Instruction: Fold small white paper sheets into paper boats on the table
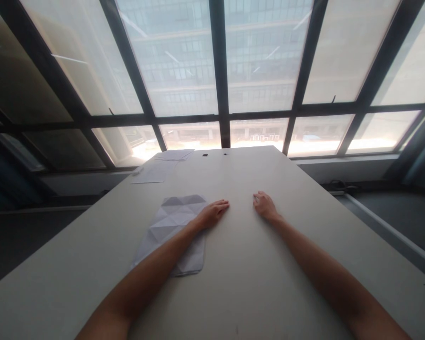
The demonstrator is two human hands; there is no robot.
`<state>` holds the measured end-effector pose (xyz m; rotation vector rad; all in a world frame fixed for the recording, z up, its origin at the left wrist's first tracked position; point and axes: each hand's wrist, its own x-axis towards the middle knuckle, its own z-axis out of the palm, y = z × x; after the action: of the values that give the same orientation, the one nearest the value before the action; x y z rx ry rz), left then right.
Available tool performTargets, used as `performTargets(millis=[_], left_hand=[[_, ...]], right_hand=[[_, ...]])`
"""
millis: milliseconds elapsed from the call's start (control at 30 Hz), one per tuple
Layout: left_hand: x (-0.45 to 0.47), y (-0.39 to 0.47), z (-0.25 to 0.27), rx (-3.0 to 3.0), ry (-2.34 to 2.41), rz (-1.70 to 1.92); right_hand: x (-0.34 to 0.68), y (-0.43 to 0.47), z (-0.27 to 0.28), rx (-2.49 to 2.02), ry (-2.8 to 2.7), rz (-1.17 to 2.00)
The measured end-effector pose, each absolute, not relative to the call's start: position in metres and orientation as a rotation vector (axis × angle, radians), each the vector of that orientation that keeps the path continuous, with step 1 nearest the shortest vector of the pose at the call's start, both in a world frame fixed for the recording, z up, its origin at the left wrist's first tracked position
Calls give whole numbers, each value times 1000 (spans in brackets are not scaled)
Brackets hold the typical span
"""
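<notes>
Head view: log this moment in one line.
left hand: at edge of creased paper; right hand: off paper; flat sheets: far back, left

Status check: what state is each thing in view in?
Creased paper: spread on the table, fold lines showing.
Left hand: fingers extended, at the paper's right edge.
Right hand: fingers slightly curled; whether it holds anything is unclear.
Far sheets: lying flat.
Curtains: drawn to the sides.

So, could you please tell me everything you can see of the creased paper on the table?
The creased white paper lies on the white tabletop, its far part faceted by crosswise and diagonal folds, its near edge seemingly layered. The left forearm crosses over it, hiding a strip; the left hand is at its right edge. Whether either touches it is unclear.
</notes>
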<state>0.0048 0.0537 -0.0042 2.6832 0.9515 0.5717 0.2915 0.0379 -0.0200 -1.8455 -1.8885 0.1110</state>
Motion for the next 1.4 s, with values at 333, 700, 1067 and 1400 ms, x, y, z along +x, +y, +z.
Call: performTargets(millis=[333, 700, 1067, 1400], left_hand=[[3, 57, -9, 2693, 981, 469], [6, 54, -5, 2694, 1116, 318], [6, 55, -4, 2700, 1111, 310], [6, 57, -6, 2689, 1073, 416]], right_hand=[[311, 34, -19, -2159, -1812, -68], [308, 31, -17, -2159, -1828, -29], [307, 31, -15, -2177, -1828, -15], [307, 29, -13, -2181, -1829, -12]])
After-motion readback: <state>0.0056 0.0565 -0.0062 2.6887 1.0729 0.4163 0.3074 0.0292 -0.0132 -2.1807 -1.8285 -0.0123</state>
